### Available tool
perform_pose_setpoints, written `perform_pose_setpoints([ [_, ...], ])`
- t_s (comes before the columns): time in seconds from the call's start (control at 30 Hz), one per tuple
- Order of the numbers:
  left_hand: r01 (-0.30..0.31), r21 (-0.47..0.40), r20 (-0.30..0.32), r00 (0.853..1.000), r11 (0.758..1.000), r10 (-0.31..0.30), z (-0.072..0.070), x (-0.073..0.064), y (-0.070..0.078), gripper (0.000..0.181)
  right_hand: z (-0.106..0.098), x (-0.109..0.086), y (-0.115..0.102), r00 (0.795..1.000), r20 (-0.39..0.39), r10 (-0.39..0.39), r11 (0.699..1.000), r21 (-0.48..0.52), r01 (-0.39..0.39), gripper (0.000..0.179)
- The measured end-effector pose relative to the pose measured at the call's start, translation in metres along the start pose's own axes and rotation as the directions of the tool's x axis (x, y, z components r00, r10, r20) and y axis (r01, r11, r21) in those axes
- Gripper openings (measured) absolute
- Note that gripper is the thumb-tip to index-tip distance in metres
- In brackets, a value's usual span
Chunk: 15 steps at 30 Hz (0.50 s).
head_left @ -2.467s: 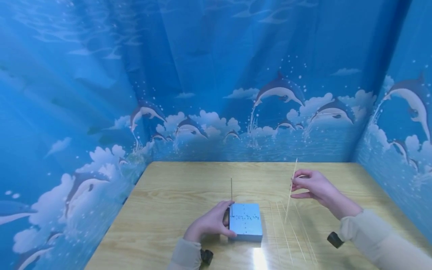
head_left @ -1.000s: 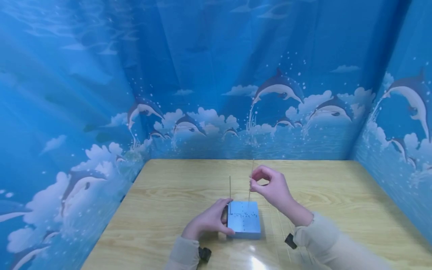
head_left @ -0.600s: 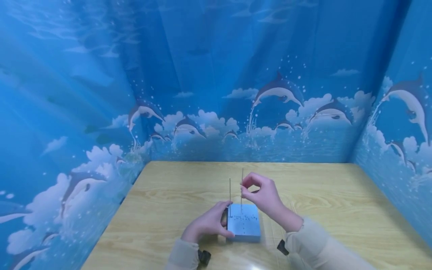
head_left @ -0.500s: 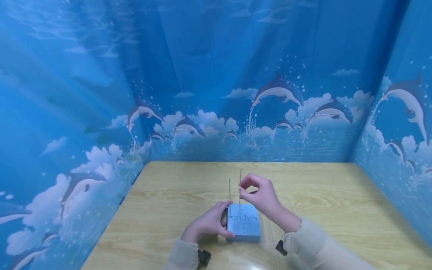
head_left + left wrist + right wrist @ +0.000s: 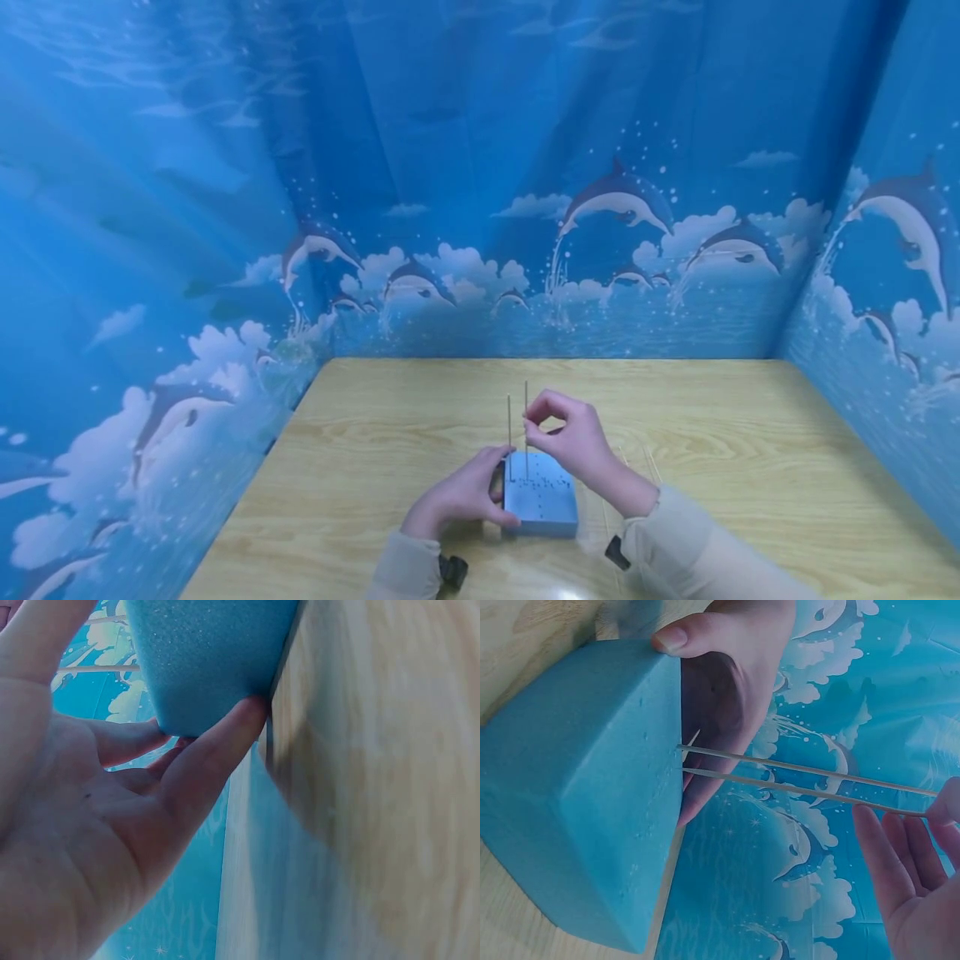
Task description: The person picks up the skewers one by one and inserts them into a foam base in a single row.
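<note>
A blue foam block (image 5: 540,507) with rows of small dark holes in its top sits on the table. My left hand (image 5: 461,493) grips it from the left, thumb near the front corner and fingers behind. One thin wooden skewer (image 5: 509,423) stands upright in the block's left part. My right hand (image 5: 576,435) pinches a second skewer (image 5: 802,791) between thumb and fingertips, just right of the first. This one is nearly upright, its pointed tip right at the top face. In the left wrist view, a finger and thumb press the block's side (image 5: 217,667).
Several loose skewers (image 5: 652,465) lie on the wooden table (image 5: 750,467) to the right of the block, partly hidden under the right forearm. A blue curtain (image 5: 450,167) printed with dolphins hangs along the table's back and sides.
My right hand has brought its skewer from the table's right side over the block, then leftward and lower beside the standing skewer. My left hand stays on the block.
</note>
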<state>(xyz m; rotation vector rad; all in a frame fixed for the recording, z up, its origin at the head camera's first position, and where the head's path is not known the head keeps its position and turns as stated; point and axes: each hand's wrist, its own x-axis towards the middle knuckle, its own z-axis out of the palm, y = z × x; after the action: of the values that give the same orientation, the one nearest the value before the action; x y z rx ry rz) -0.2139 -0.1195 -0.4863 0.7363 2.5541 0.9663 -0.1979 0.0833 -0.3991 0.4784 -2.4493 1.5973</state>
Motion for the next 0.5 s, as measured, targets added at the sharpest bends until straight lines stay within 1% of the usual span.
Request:
perform_pose_setpoints([
  [0.13, -0.001, 0.002, -0.001, 1.000, 1.000, 0.001, 0.0007, 0.0005, -0.0013, 0.113, 0.0014, -0.0004, 0.0024, 1.000, 0.000, -0.007, 1.000, 0.000, 0.007, 0.015],
  [0.3, 0.000, -0.016, 0.007, 1.000, 1.000, 0.000, 0.0006, 0.0013, -0.0021, 0.113, 0.0026, -0.0005, 0.0054, 1.000, -0.001, -0.021, 1.000, 0.000, 0.021, 0.016],
  [0.5, -0.006, -0.038, 0.013, 1.000, 0.999, 0.006, -0.0002, 0.0010, -0.0024, 0.113, 0.0040, 0.0000, 0.0072, 1.000, 0.004, 0.004, 1.000, -0.008, -0.004, 0.016],
])
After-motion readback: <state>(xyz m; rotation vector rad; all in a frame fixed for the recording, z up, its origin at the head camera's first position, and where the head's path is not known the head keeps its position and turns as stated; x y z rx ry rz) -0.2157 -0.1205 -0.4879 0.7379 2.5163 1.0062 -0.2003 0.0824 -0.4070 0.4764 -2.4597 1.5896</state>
